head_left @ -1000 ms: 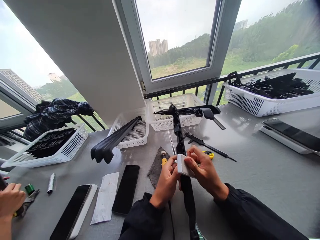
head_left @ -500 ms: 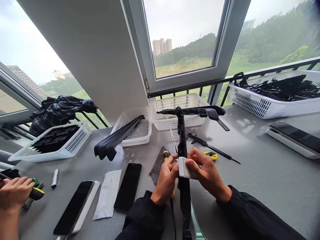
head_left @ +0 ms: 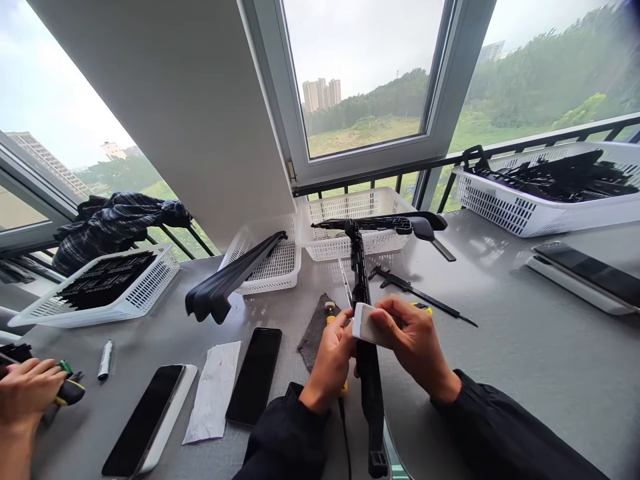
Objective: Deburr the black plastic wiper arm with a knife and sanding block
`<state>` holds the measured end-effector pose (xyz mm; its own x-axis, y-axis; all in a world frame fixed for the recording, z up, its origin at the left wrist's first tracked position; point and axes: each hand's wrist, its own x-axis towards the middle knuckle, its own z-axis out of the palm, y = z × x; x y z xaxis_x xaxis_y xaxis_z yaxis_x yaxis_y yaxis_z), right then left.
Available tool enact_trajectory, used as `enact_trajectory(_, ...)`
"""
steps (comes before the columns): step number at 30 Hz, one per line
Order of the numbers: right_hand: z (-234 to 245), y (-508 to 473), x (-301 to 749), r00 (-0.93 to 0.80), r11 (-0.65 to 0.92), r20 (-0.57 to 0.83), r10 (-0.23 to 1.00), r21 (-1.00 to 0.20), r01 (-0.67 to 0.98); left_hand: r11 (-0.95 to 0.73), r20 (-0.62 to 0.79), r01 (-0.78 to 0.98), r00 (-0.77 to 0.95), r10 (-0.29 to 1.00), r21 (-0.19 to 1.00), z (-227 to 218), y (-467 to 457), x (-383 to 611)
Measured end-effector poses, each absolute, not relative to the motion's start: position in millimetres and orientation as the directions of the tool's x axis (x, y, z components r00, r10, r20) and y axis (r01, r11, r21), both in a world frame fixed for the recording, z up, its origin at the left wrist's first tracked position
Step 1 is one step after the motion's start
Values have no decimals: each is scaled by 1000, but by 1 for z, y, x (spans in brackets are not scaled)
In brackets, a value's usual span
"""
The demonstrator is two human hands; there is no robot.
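Observation:
A long black plastic trim part (head_left: 369, 387) stands lengthwise in front of me, running from my body toward the baskets. My left hand (head_left: 329, 357) is closed around its left side, fingertips near the white block. With thumb and fingers, my right hand (head_left: 415, 343) grips a small white block (head_left: 364, 323), its exact kind unclear, and presses it against the trim part. Behind my hands a yellow-handled tool (head_left: 330, 313) lies on a dark grey cloth (head_left: 313, 333). A black caliper (head_left: 425, 293) lies beyond my right hand, beside a yellow cutter (head_left: 423, 308), partly hidden.
White baskets (head_left: 350, 250) line the window side, some with black parts (head_left: 560, 177). Dark curved strips (head_left: 215, 287) stick out of one. Phones (head_left: 255, 377), a paper sheet (head_left: 213, 393) and a marker pen (head_left: 105, 360) lie left. Another person's hand (head_left: 30, 393) holds a tool at far left.
The white block has shifted slightly up along the trim part and tilted, with my right hand. The trim part's near end has swung a little right. The other person's hand moved slightly.

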<state>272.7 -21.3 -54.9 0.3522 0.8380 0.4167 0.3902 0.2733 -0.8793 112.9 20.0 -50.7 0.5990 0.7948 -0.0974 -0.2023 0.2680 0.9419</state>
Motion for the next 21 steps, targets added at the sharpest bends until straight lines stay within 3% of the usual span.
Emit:
enact_trajectory(3, -53, -24, 271, 439, 386, 628, 643, -760, 523, 261, -93, -213, 581, 809, 941, -54, 21, 112)
enact_trajectory(6, -51, -28, 263, 250, 565, 805, 539, -565, 601, 206, -51, -238, 527, 848, 949, -55, 21, 112)
enact_trajectory(9, -51, -28, 257, 69, 629, 774, 629, -559, 539, 165, -25, -272, 455, 890, 948, -53, 22, 110)
enact_trajectory(14, -55, -20, 264, 83, 530, 634, 769, -705, 472, 210, -32, -358, 443, 896, 910, -47, 25, 107)
enact_trajectory(21, -52, -25, 261, 22, 646, 748, 663, -587, 488, 205, -55, -276, 469, 881, 939, -50, 22, 112)
